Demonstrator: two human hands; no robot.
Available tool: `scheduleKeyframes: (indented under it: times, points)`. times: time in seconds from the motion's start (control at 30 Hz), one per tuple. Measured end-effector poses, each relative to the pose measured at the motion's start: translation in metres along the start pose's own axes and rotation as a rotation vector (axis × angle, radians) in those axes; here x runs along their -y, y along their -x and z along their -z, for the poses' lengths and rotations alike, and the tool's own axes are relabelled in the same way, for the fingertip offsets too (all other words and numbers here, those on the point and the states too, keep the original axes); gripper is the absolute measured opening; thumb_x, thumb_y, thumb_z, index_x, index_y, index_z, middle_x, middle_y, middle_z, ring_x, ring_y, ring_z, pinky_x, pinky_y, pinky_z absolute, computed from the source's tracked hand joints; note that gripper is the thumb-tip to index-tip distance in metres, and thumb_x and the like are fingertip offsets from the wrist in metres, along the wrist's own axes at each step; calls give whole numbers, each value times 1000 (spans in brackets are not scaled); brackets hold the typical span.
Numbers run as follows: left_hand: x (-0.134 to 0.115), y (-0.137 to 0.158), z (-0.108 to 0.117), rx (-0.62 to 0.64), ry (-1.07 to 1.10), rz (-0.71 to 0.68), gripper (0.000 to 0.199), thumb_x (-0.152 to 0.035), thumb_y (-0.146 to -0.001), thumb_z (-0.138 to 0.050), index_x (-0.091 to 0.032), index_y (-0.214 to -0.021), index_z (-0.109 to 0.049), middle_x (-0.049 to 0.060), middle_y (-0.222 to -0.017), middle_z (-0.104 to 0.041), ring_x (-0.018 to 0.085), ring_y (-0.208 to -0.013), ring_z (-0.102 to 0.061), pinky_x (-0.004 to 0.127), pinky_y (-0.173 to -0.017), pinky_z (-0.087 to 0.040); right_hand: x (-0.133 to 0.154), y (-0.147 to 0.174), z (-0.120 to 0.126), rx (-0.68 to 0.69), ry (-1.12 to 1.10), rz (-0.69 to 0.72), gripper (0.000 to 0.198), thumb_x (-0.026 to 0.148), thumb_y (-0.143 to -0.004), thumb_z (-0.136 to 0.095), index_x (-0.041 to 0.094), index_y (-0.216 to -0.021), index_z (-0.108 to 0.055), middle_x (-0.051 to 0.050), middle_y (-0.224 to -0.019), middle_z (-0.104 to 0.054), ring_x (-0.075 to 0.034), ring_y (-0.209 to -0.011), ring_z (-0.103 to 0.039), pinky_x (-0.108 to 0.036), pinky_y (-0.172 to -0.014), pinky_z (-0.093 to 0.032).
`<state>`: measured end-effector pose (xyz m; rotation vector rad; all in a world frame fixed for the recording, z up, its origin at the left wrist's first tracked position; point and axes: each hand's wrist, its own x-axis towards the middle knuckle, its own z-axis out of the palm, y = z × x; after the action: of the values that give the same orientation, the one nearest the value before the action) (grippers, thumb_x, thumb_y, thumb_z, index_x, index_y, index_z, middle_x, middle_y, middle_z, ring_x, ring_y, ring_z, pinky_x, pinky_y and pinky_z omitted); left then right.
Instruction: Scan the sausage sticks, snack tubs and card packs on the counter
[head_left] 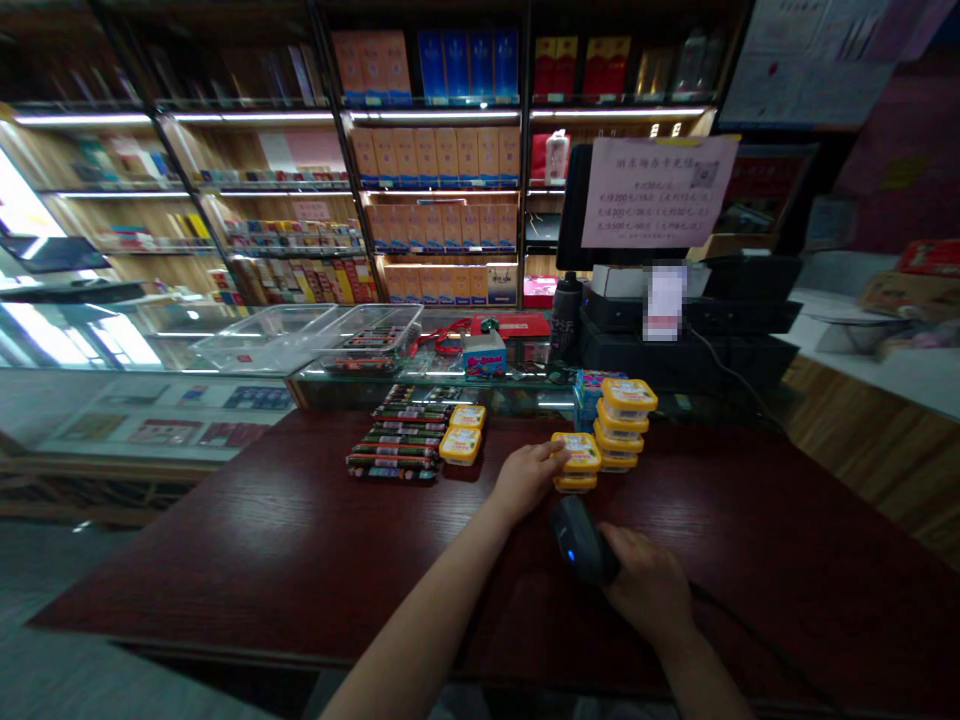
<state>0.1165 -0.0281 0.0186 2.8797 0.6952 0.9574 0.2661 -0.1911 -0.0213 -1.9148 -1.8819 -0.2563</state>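
Observation:
My right hand point(649, 585) is wrapped round a dark handheld barcode scanner point(576, 540), which shows a blue light and has a cable trailing off to the right. Just beyond the scanner, my left hand point(529, 478) has its fingers on the left edge of a yellow-lidded plastic tub point(577, 453), the upper one of a short stack; the thumb is hard to make out. A taller stack of the same tubs point(628, 398) stands close behind on the right. Two more yellow tubs point(460, 446) sit to the left, beside a row of dark wrapped sticks point(394, 450).
The dark red wooden counter point(300, 560) meets a glass display case behind it. On that case are clear plastic bins point(367, 330), a small blue-pink box point(484, 355), a black bottle point(565, 312) and a monitor with a paper sign point(656, 190). Lit shelves of boxes point(435, 155) line the wall.

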Motion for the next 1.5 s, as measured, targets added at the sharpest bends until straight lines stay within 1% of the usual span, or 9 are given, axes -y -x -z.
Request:
scheduleKeyframes:
  times: [0.1, 0.23, 0.33, 0.47, 0.6, 0.8, 0.93, 1.33, 1.5]
  points:
    - [5, 5, -7, -40, 36, -21, 40, -15, -84, -55, -27, -121, -58, 7, -126, -60, 20, -108, -61, 35, -91, -51, 0, 0, 0, 7, -7, 4, 28, 14, -73, -51, 21, -98, -62, -5, -93, -71, -19, -81, -64, -28, -70, -43]
    - [16, 17, -5, -217, 94, 10, 36, -14, -86, -51, -22, -120, -59, 9, -122, -63, 19, -107, -62, 33, -89, -53, -1, 1, 0, 13, -16, 12, 28, 13, -74, -50, 21, -98, -61, -6, -96, -71, -20, -84, -65, -28, -71, -43]
    - [27, 31, 7, -335, 139, 132, 33, -14, -87, -51, -23, -116, -61, 8, -117, -65, 17, -106, -63, 31, -89, -54, -1, 1, -1, 17, -23, 16, 30, 13, -75, -49, 20, -101, -61, -6, -97, -70, -20, -84, -65, -29, -73, -43]
    - [40, 58, 23, -393, 147, 331, 28, -18, -86, -54, -24, -112, -63, 6, -111, -67, 18, -104, -64, 34, -92, -53, 1, 1, -1, 10, -28, 31, 31, 12, -73, -48, 19, -100, -61, -7, -99, -70, -21, -85, -65, -30, -73, -45]
    - [45, 80, 23, -442, 130, 409, 24, -19, -86, -55, -23, -107, -64, 6, -110, -68, 18, -100, -65, 33, -90, -54, 5, -3, 6, 22, -76, 25, 30, 14, -73, -48, 20, -99, -61, -7, -98, -71, -21, -85, -66, -30, -73, -46]
    - [41, 84, 19, -494, 125, 411, 19, -18, -84, -58, -19, -102, -64, 7, -103, -69, 17, -95, -65, 31, -87, -54, 21, -11, 31, 116, -464, -149, 35, 31, -74, -55, 24, -108, -60, -4, -92, -73, -24, -82, -68, -33, -72, -49]
    - [40, 83, 20, -489, 130, 423, 18, -17, -83, -59, -20, -100, -63, 6, -99, -68, 16, -93, -64, 30, -84, -54, 36, -12, 42, 128, -733, -207, 34, 38, -72, -61, 22, -101, -64, -7, -95, -73, -24, -86, -68, -33, -76, -50]
    - [39, 82, 19, -450, 98, 447, 15, -16, -83, -60, -19, -97, -63, 6, -98, -68, 16, -93, -64, 29, -85, -53, 43, -11, 51, 125, -714, -176, 31, 33, -70, -59, 23, -98, -66, -5, -95, -73, -24, -86, -68, -32, -75, -51]
    - [39, 84, 20, -461, 150, 411, 18, -19, -85, -56, -21, -102, -61, 7, -104, -66, 17, -98, -63, 32, -88, -52, 34, -11, 43, 99, -514, -175, 30, 33, -71, -56, 25, -99, -63, -3, -87, -73, -23, -80, -68, -31, -70, -48]
